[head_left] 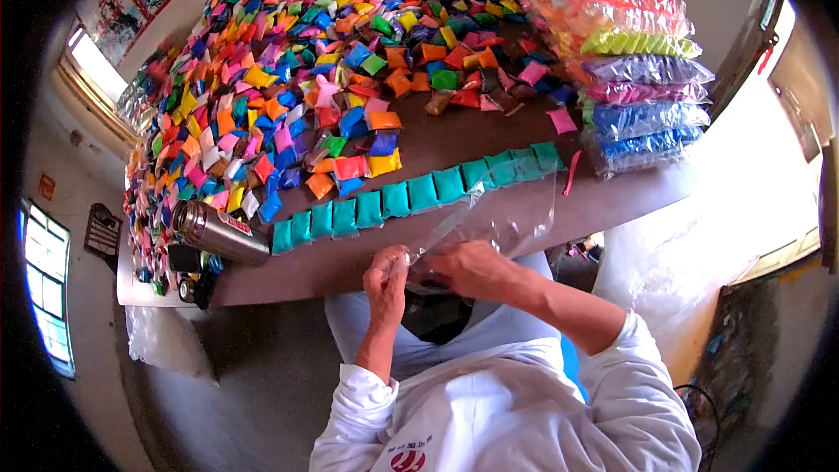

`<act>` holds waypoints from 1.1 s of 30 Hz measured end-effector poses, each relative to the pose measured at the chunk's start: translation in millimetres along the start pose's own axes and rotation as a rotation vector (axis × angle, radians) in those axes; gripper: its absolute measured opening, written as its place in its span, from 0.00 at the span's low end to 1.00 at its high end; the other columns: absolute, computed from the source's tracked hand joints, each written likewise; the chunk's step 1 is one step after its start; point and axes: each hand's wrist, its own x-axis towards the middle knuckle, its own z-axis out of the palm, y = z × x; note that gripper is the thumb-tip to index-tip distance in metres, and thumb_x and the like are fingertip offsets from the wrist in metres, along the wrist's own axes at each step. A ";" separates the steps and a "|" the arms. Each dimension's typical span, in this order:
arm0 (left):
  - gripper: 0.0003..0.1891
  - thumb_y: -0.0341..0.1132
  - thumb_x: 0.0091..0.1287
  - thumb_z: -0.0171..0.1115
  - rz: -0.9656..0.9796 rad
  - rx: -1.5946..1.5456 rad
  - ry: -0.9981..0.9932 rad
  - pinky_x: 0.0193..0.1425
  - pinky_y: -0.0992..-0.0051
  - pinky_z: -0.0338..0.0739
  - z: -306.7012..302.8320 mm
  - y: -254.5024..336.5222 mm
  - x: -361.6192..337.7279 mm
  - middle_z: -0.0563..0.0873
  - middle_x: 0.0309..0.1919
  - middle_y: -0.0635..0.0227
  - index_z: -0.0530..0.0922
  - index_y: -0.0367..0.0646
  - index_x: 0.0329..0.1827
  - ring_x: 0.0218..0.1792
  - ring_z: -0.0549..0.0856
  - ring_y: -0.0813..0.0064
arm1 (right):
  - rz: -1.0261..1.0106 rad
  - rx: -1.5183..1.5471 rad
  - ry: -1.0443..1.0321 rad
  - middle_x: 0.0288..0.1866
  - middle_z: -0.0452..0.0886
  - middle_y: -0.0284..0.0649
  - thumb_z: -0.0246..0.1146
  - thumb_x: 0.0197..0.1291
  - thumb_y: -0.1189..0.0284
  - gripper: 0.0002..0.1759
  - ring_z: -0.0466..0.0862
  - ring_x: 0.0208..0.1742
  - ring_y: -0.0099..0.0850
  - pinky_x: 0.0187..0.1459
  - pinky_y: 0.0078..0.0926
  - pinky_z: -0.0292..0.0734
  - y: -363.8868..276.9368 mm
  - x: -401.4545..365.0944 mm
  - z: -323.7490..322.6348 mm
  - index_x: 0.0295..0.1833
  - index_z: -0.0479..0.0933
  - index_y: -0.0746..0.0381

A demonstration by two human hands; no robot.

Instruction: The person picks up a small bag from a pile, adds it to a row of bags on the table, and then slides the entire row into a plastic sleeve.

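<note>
Between my hands and the table stretches a clear plastic bag (516, 225), its far end lying over part of a row of teal packets (398, 199). My left hand (386, 275) is closed, pinching the bag's near edge. Close beside it, my right hand (472, 268) has its fingers curled at the same bag, the fingertips partly hidden. Both hands are in front of the table edge, above my lap. The teal packets lie side by side in a slightly slanting line along the near part of the table.
A large heap of small coloured packets (306, 61) covers much of the brown table (498, 127). At the right stands a stack of filled clear bags (648, 96). A metal flask (223, 232) lies at the left, near a small black object (194, 275). A red strip (572, 172) lies by the stack.
</note>
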 end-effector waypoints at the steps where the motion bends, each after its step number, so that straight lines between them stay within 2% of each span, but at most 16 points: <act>1: 0.12 0.35 0.68 0.58 0.003 0.005 -0.004 0.46 0.76 0.75 -1.4 0.4 0.8 0.84 0.40 0.66 0.79 0.35 0.45 0.40 0.81 0.76 | -0.137 0.100 0.133 0.40 0.80 0.44 0.65 0.50 0.68 0.11 0.81 0.43 0.43 0.42 0.40 0.77 -8.1 8.2 2.6 0.39 0.79 0.60; 2: 0.12 0.35 0.68 0.58 -0.012 -0.032 0.029 0.47 0.76 0.75 -3.1 0.3 0.8 0.84 0.41 0.66 0.79 0.35 0.46 0.41 0.81 0.76 | -0.273 0.199 0.266 0.41 0.80 0.44 0.66 0.49 0.68 0.11 0.81 0.44 0.43 0.44 0.40 0.76 -15.0 14.6 5.0 0.40 0.80 0.59; 3: 0.12 0.35 0.67 0.59 -0.028 -0.072 0.061 0.48 0.75 0.75 -4.3 -0.3 0.7 0.83 0.42 0.67 0.79 0.35 0.46 0.41 0.81 0.76 | -0.269 0.200 0.272 0.41 0.80 0.44 0.66 0.49 0.68 0.11 0.81 0.44 0.43 0.44 0.40 0.76 -20.7 18.7 7.6 0.40 0.80 0.59; 6: 0.13 0.35 0.66 0.59 -0.001 -0.063 0.136 0.50 0.75 0.74 -5.3 -5.3 5.6 0.83 0.43 0.67 0.79 0.35 0.47 0.43 0.81 0.75 | -0.151 0.066 0.285 0.44 0.78 0.44 0.67 0.49 0.67 0.14 0.76 0.51 0.43 0.51 0.41 0.69 -30.7 23.7 13.0 0.43 0.80 0.57; 10: 0.12 0.35 0.68 0.57 0.011 -0.018 0.078 0.52 0.75 0.74 -7.4 -4.3 8.8 0.83 0.44 0.66 0.79 0.35 0.47 0.44 0.80 0.75 | -0.045 0.095 0.338 0.43 0.77 0.43 0.67 0.49 0.65 0.15 0.76 0.50 0.42 0.50 0.40 0.70 -35.0 21.0 15.8 0.43 0.79 0.58; 12: 0.12 0.36 0.70 0.54 0.013 -0.061 0.061 0.53 0.74 0.74 -9.0 -15.5 12.2 0.83 0.44 0.65 0.79 0.35 0.47 0.45 0.80 0.75 | 0.060 -0.103 0.256 0.43 0.77 0.45 0.67 0.50 0.64 0.16 0.76 0.50 0.43 0.48 0.39 0.70 -28.6 11.4 11.4 0.43 0.78 0.58; 13: 0.12 0.36 0.70 0.54 0.012 -0.062 0.061 0.53 0.74 0.74 -9.4 -14.7 12.0 0.83 0.44 0.65 0.79 0.35 0.47 0.45 0.80 0.75 | 0.061 -0.104 0.255 0.43 0.77 0.45 0.67 0.50 0.64 0.16 0.76 0.50 0.43 0.48 0.39 0.70 -20.6 5.1 8.9 0.43 0.78 0.58; 15: 0.12 0.36 0.72 0.51 0.004 -0.099 0.056 0.53 0.74 0.73 -11.2 -10.2 10.5 0.83 0.43 0.64 0.78 0.35 0.45 0.46 0.80 0.75 | 0.202 -0.199 0.295 0.43 0.77 0.46 0.66 0.51 0.65 0.14 0.76 0.50 0.44 0.48 0.41 0.71 1.7 -9.2 -0.2 0.43 0.77 0.59; 16: 0.12 0.36 0.72 0.51 0.003 -0.100 0.062 0.53 0.74 0.73 -10.8 -8.0 10.4 0.83 0.43 0.64 0.78 0.35 0.45 0.46 0.80 0.75 | 0.198 -0.200 0.291 0.43 0.77 0.46 0.66 0.51 0.65 0.14 0.76 0.50 0.44 0.48 0.41 0.71 10.0 -15.2 -3.9 0.43 0.77 0.59; 18: 0.12 0.37 0.73 0.50 0.085 -0.021 0.006 0.54 0.73 0.73 -8.3 -4.2 10.5 0.84 0.41 0.64 0.78 0.35 0.42 0.46 0.80 0.74 | 0.301 -0.111 0.421 0.43 0.77 0.46 0.63 0.52 0.67 0.13 0.75 0.51 0.43 0.48 0.45 0.71 22.2 -26.4 -10.9 0.43 0.76 0.61; 21: 0.14 0.41 0.73 0.51 0.028 -0.020 -0.014 0.59 0.71 0.70 -8.3 -5.8 11.3 0.83 0.42 0.63 0.78 0.38 0.42 0.48 0.80 0.72 | 0.167 -0.166 0.511 0.42 0.77 0.46 0.61 0.53 0.69 0.12 0.75 0.50 0.43 0.46 0.45 0.74 30.5 -31.7 -20.3 0.43 0.76 0.63; 22: 0.14 0.41 0.73 0.51 0.029 -0.019 -0.013 0.59 0.71 0.70 -9.1 -7.4 11.7 0.83 0.42 0.63 0.78 0.38 0.42 0.48 0.80 0.72 | 0.166 -0.165 0.513 0.42 0.77 0.46 0.61 0.53 0.69 0.12 0.75 0.50 0.43 0.46 0.45 0.74 35.2 -31.9 -16.9 0.43 0.76 0.63; 24: 0.14 0.41 0.73 0.51 0.028 -0.040 -0.031 0.59 0.71 0.70 -11.9 -10.5 12.7 0.83 0.44 0.63 0.78 0.38 0.41 0.48 0.80 0.72 | 0.244 -0.220 0.267 0.47 0.76 0.46 0.60 0.53 0.70 0.14 0.75 0.50 0.45 0.47 0.46 0.73 41.4 -27.6 -11.9 0.46 0.77 0.61; 27: 0.14 0.38 0.74 0.49 0.071 0.003 -0.041 0.56 0.73 0.72 -14.7 -9.6 14.0 0.84 0.42 0.63 0.78 0.35 0.41 0.46 0.80 0.74 | 0.345 -0.299 0.235 0.44 0.77 0.45 0.60 0.52 0.72 0.12 0.77 0.47 0.41 0.45 0.41 0.76 23.8 -30.2 -19.1 0.44 0.77 0.60; 31: 0.14 0.37 0.73 0.49 0.042 -0.052 0.000 0.55 0.73 0.72 -14.0 -11.0 13.8 0.84 0.41 0.63 0.79 0.35 0.41 0.45 0.81 0.73 | 0.167 -0.201 0.365 0.41 0.76 0.43 0.58 0.54 0.71 0.10 0.76 0.47 0.40 0.41 0.39 0.76 11.7 -25.1 -20.1 0.42 0.77 0.60; 33: 0.15 0.37 0.73 0.49 0.049 -0.028 -0.008 0.54 0.72 0.73 -10.5 -12.1 14.7 0.85 0.40 0.63 0.79 0.34 0.42 0.44 0.82 0.73 | -0.085 -0.159 0.332 0.41 0.76 0.43 0.58 0.54 0.70 0.11 0.76 0.47 0.39 0.42 0.38 0.77 6.8 -10.9 -9.6 0.42 0.76 0.60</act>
